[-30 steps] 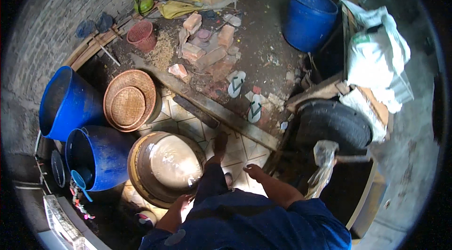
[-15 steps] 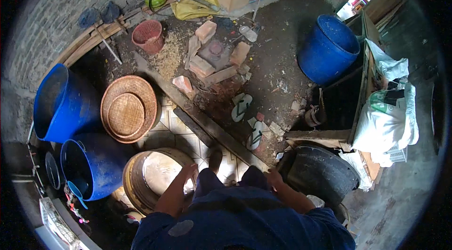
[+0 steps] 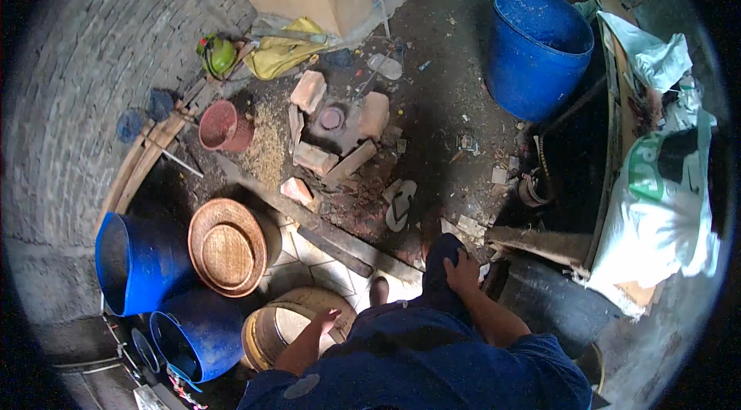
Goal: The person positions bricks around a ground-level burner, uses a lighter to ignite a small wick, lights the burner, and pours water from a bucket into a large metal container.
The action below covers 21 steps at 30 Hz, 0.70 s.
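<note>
My left hand [image 3: 327,320] hangs, fingers apart and holding nothing, above a round wooden-rimmed tub [image 3: 258,337] at my left. Whether it touches the tub is unclear. My right hand [image 3: 461,271] lies open on my raised right thigh, on the dark blue trousers [image 3: 438,259]. Ahead of my feet, a long wooden beam [image 3: 332,234] divides pale tiles [image 3: 289,279] from a dirt floor. Beyond the beam is a white flip-flop [image 3: 400,205] with dark straps; my right leg hides the ground beside it.
Two blue drums [image 3: 139,263] and stacked woven baskets [image 3: 258,244] stand at the left. Bricks [image 3: 315,157] ring a small hearth ahead, with a red basket [image 3: 225,126] nearby. Another blue drum [image 3: 532,63], a black tub [image 3: 548,298] and white sacks [image 3: 656,209] stand at the right.
My right leg has risen and moved forward over the beam, and my right hand rests on it. My left hand has drawn back slightly. The view has shifted.
</note>
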Available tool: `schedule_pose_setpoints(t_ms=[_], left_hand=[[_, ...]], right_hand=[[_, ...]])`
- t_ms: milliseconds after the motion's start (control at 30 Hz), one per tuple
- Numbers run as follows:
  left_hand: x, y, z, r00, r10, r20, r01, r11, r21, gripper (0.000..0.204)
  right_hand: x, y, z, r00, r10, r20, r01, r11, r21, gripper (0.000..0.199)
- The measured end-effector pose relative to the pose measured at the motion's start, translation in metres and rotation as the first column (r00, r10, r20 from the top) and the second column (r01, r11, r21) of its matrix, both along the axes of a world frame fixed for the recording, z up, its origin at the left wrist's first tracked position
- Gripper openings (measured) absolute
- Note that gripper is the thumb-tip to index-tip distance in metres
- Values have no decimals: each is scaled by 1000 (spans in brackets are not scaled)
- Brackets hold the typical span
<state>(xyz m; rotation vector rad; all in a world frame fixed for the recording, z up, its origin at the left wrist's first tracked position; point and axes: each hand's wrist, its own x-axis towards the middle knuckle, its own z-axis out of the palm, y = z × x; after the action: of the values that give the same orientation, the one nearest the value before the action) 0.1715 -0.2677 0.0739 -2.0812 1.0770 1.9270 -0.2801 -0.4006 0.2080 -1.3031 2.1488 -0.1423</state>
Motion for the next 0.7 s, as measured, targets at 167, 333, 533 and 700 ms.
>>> schedule_pose_setpoints(t_ms=[167,333,533,700], left_hand=[[-101,-97,155,981,150,121,-175,956,237,53],[-134,-159,233,985,166,41,-170,974,147,54],[-167,-218,243,997,-74,12,74,997,-27,59],[-195,-240,249,987,161,-5,-160,984,73,62]], right_hand=[[-45,-63,-11,993,71,97,-77,995,60,62],[-96,-105,-24,993,-22,120,-36,887,460,63],[-151,-123,-24,853,-342,393,209,916,343,58],[-168,-114,-18,913,-325,246,211,894,396,36]])
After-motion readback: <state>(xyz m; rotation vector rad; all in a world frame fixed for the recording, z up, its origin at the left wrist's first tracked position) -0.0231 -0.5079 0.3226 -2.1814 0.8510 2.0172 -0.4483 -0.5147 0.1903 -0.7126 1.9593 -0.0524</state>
